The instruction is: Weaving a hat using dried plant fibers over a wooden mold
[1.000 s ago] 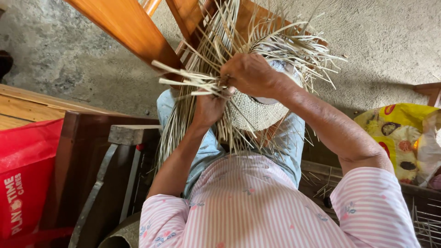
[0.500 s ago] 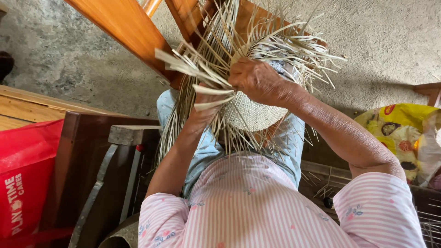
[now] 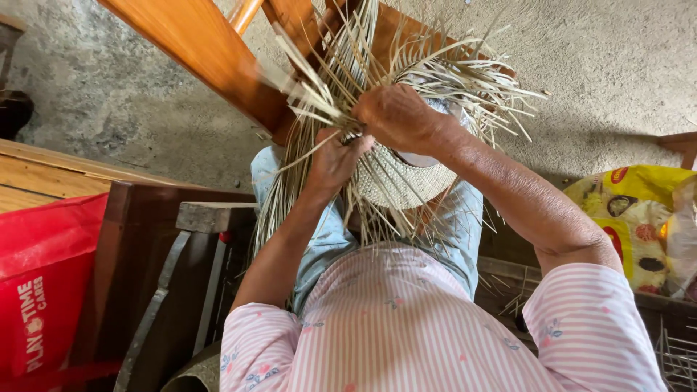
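Weaving in the lap: left hand (image 3: 335, 161) pinches pale straw strands (image 3: 312, 101) at the woven crown (image 3: 396, 181), right hand (image 3: 396, 116) seemingly clamps the rim; strands are best kept taut and evenly crossed.

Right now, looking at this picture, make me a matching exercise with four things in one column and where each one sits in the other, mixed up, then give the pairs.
Things:
1. red bag
2. yellow printed bag
3. woven straw piece
4. orange wooden frame

Places:
A. far right, beside the floor
B. on the lap, between the left hand and right hand
C. top of the view, beyond the hands
D. lower left corner

Pairs: 1-D, 2-A, 3-B, 4-C
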